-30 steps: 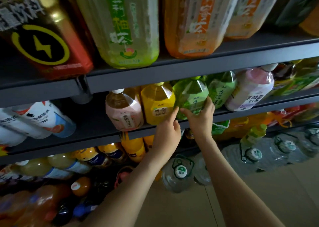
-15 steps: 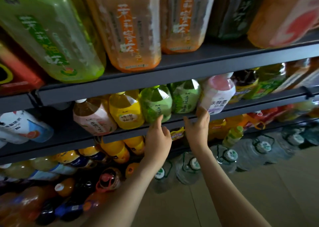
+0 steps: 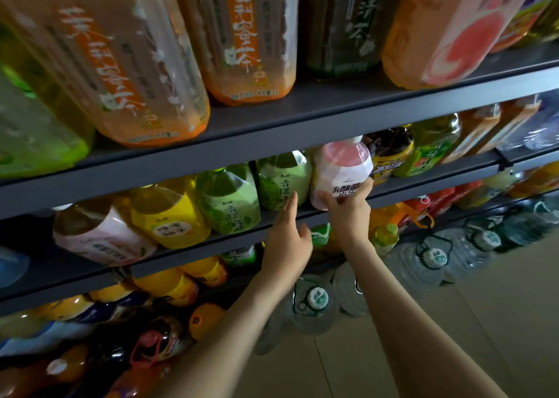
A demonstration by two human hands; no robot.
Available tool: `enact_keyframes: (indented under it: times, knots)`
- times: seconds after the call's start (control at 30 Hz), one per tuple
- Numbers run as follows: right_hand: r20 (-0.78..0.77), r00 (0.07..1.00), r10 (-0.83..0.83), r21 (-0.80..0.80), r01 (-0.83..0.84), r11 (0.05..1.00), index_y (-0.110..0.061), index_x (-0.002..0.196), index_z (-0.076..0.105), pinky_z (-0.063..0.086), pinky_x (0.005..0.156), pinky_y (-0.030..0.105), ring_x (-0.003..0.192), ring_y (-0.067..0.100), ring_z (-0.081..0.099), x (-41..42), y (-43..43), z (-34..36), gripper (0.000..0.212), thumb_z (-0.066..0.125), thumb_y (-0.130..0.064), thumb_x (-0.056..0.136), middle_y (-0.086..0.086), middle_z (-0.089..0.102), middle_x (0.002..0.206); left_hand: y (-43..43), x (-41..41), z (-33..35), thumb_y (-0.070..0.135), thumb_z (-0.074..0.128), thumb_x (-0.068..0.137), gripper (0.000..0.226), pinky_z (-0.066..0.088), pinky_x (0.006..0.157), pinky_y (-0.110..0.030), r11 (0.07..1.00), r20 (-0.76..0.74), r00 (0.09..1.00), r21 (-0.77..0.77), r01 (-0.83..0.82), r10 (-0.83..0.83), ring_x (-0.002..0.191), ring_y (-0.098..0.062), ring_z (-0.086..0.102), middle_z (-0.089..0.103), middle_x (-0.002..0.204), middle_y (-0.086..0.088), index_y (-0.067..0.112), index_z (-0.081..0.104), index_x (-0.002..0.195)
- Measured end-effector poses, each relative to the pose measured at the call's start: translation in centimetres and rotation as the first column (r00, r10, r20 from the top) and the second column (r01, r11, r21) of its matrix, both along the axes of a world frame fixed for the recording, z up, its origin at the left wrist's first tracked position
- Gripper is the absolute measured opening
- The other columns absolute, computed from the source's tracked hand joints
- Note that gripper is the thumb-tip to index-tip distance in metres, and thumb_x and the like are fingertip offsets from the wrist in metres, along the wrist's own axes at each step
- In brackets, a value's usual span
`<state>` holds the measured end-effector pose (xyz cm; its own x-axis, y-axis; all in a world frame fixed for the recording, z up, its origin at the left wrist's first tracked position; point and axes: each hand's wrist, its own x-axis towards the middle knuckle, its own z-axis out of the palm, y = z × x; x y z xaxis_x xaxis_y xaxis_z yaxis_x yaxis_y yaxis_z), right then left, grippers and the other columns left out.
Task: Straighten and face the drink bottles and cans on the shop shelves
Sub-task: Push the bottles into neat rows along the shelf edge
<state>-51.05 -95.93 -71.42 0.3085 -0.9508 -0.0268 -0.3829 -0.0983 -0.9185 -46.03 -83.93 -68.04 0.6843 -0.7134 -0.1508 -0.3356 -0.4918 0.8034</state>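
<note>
**Right hand on pink bottle, middle shelf**

Right hand (image 3: 348, 216) grips the pink bottle (image 3: 341, 167) low down. The thumb is on its left side and the fingers curl round the right of the white label. Left hand (image 3: 287, 243) is just beside it and holds nothing, with fingers straight and close together and the thumb apart. Its fingertip reaches the lower label of the green bottle (image 3: 281, 179); can't tell if it touches.

The pink bottle stands at the front of the middle shelf (image 3: 236, 242), label outward, white cap up under the upper shelf (image 3: 302, 143). The green bottle is right against its left side. Further left in the same row are a second green bottle (image 3: 227, 198), a yellow bottle (image 3: 169, 219) and a brown bottle with a pink label (image 3: 99, 234).

To the right of the pink one is a dark bottle with a yellow label (image 3: 390, 155), then a green tea bottle (image 3: 429, 152).

The upper shelf carries big orange tea bottles (image 3: 242, 34), a dark green one (image 3: 341, 25) and one with a grapefruit label (image 3: 447, 28).

Below, more orange bottles (image 3: 169, 285) sit on a lower shelf. Water jugs (image 3: 314, 301) stand on the floor (image 3: 453, 337).
</note>
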Motion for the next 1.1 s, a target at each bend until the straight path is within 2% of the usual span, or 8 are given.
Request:
enact_keyframes:
  times: [0.37,0.43,0.53,0.63,0.77,0.87,1.0,1.1]
  knots:
    - [-0.062,0.981,0.182,0.028,-0.181,0.983,-0.018,0.137,0.031,0.039,0.058,0.015,0.088,0.018,0.062,-1.9,-2.2,-1.0,0.067,0.070,-0.025,0.084,0.000,0.065,0.096,-3.0,-0.7,0.3,0.012,0.046,0.097,0.058,0.033,0.107,-0.027,1.000,0.042,0.999,-0.009,0.015,-0.014,0.138,-0.017,0.035,0.031,0.154,0.000,0.023,0.025,0.150]
    - [-0.055,0.989,0.136,0.002,-0.136,0.991,-0.019,0.138,0.034,0.045,0.076,0.016,0.103,0.014,0.058,-3.4,-3.2,-0.7,0.064,0.069,-0.028,0.085,-0.001,0.061,0.110,-3.8,-1.8,0.3,0.011,0.047,0.097,0.058,0.031,0.107,-0.023,0.999,0.065,0.998,-0.036,0.009,-0.007,0.139,-0.018,0.034,0.029,0.155,-0.002,0.021,0.026,0.150]
    - [-0.017,0.997,0.079,-0.030,-0.080,0.996,-0.030,0.151,0.008,0.037,0.107,0.041,0.133,0.018,0.034,-5.4,-5.1,-0.7,0.077,0.056,-0.016,0.093,0.003,0.031,0.150,-4.8,-3.4,0.0,0.007,0.046,0.096,0.064,0.022,0.105,-0.015,0.997,0.156,0.987,-0.062,-0.039,0.049,0.145,-0.021,0.021,0.013,0.159,-0.008,0.019,0.018,0.151]
    - [0.048,0.979,0.198,-0.081,-0.194,0.978,-0.055,0.141,-0.009,0.030,0.112,0.051,0.140,0.023,0.027,-6.0,-6.9,-0.2,0.092,0.046,-0.003,0.089,-0.011,0.005,0.158,-6.1,-4.5,-1.1,0.000,0.053,0.088,0.080,0.032,0.112,-0.041,0.989,0.351,0.933,-0.144,-0.031,0.080,0.146,-0.031,0.012,0.005,0.158,-0.017,0.022,0.011,0.153]
    - [-0.047,0.932,0.360,-0.075,-0.362,0.929,-0.032,0.146,-0.009,0.019,0.114,0.015,0.146,0.009,-0.002,-6.6,-8.1,-0.8,0.088,0.040,0.012,0.087,-0.004,-0.005,0.159,-8.2,-5.7,-2.9,-0.003,0.060,0.074,0.089,0.020,0.111,-0.057,0.998,0.573,0.819,-0.062,0.017,0.022,0.144,-0.032,0.003,0.009,0.157,-0.019,0.015,0.017,0.150]
    - [-0.101,0.900,0.425,-0.053,-0.431,0.901,-0.022,0.149,-0.011,0.015,0.087,-0.010,0.138,-0.003,-0.007,-6.9,-8.9,-1.3,0.088,0.038,0.015,0.085,-0.004,-0.010,0.159,-9.6,-6.9,-3.3,-0.004,0.065,0.066,0.100,0.019,0.110,-0.056,0.998,0.588,0.807,-0.002,-0.062,0.051,0.143,-0.039,0.004,0.003,0.157,-0.022,0.015,0.015,0.150]
    - [-0.119,0.880,0.460,-0.073,-0.469,0.880,-0.017,0.149,-0.009,0.015,0.087,-0.010,0.142,0.005,-0.008,-7.5,-10.5,-1.2,0.088,0.040,0.016,0.084,-0.004,-0.013,0.158,-11.1,-8.1,-3.5,-0.003,0.066,0.063,0.099,0.025,0.107,-0.059,0.983,0.614,0.783,0.062,-0.175,0.100,0.139,-0.049,0.015,0.002,0.154,-0.021,0.009,0.018,0.149]
    - [-0.095,0.846,0.524,-0.109,-0.532,0.840,-0.028,0.145,-0.010,0.026,0.105,0.009,0.145,0.007,-0.002,-8.8,-10.5,-1.0,0.093,0.048,0.012,0.084,-0.016,-0.009,0.153,-11.5,-8.7,-3.7,0.002,0.070,0.061,0.100,0.031,0.103,-0.061,0.964,0.641,0.761,0.126,-0.234,0.101,0.136,-0.051,0.020,0.007,0.153,-0.025,0.007,0.023,0.148]
